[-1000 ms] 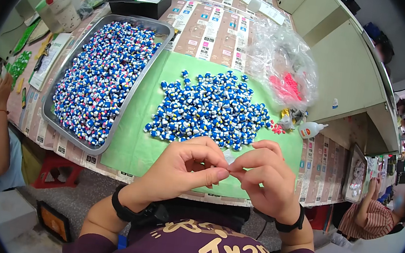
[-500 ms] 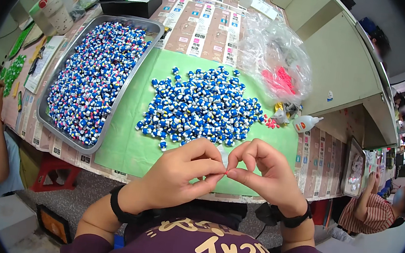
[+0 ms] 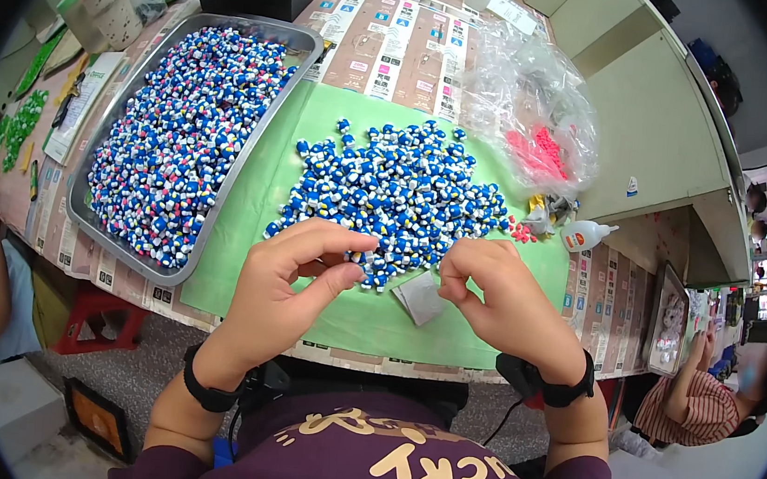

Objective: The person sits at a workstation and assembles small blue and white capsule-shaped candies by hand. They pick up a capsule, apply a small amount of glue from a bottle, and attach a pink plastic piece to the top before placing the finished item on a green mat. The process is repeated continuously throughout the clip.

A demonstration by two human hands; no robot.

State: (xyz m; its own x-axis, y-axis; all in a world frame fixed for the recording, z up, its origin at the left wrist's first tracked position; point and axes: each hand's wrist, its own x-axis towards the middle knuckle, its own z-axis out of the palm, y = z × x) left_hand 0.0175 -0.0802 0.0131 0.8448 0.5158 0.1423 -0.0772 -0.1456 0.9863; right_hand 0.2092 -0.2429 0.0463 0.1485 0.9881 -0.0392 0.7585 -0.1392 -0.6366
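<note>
My left hand (image 3: 298,273) is at the near edge of a heap of small blue-and-white figures (image 3: 398,185). Its thumb and index finger close around one blue-and-white figure (image 3: 356,257) with a bit of yellow on it. To the right, my right hand (image 3: 503,299) hangs above the green mat (image 3: 347,322) with its fingers curled in; what they hold, if anything, is hidden. Between the hands lies a small greyish-white square sheet (image 3: 418,297). Small red pieces (image 3: 522,233) are scattered at the heap's right side.
A metal tray (image 3: 306,40) full of similar figures with pink bits stands left. At right are a white squeeze bottle (image 3: 583,235), a crumpled foil piece (image 3: 550,212) and a clear bag (image 3: 536,78) holding pink pieces (image 3: 539,151). A grey cabinet (image 3: 658,119) stands behind them.
My hands have moved apart from their joint pinch on a tiny red piece. The left has gone up and left to the heap, the right slightly away, uncovering the square sheet.
</note>
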